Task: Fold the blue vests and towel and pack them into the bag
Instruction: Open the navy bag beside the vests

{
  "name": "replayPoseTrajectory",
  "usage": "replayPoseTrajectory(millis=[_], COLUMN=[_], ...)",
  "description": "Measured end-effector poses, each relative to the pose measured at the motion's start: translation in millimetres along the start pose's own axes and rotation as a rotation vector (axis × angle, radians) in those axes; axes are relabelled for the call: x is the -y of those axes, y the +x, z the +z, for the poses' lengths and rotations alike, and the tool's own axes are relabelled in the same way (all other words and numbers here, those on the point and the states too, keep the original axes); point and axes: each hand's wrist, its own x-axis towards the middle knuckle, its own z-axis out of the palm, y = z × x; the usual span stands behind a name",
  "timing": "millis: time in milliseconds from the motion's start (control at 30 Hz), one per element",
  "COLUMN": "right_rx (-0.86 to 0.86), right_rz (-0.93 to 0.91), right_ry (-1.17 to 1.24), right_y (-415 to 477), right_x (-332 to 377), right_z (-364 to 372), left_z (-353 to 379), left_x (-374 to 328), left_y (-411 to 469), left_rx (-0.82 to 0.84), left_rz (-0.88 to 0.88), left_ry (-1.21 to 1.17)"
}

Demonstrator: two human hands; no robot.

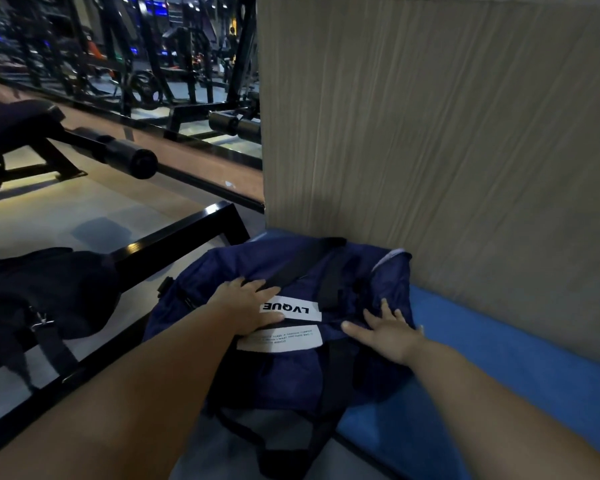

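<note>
A navy blue bag (278, 375) with black straps and white labels reading LVQUE lies on the near end of a blue padded bench (499, 375), against a beige wall. My left hand (250, 306) rests flat on the bag's top beside the label, fingers straight. My right hand (385, 330) presses on the bag's right side with fingers spread. No vests or towel are visible outside the bag.
A beige wall (430, 133) stands right behind the bench. A black metal frame (174, 240) runs along the left. A dark bag (42, 292) hangs or lies at the left. A workout bench and roller pads (125, 157) stand further back.
</note>
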Motion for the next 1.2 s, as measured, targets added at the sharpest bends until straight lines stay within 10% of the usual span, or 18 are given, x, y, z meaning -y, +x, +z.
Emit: replayPoseTrajectory(millis=[567, 867, 1200], right_rx=[-0.248, -0.544, -0.211], right_rz=[-0.075, -0.243, -0.58], right_ry=[-0.245, 0.004, -0.306], right_y=[17, -17, -44], right_x=[29, 66, 69], right_z=[-10, 4, 51], left_z=[-9, -8, -2], left_x=[0, -3, 0], left_y=[-13, -12, -8], left_rx=[-0.034, -0.103, -0.207], left_rz=[-0.025, -0.035, -0.06], left_ry=[0.151, 0.115, -0.046])
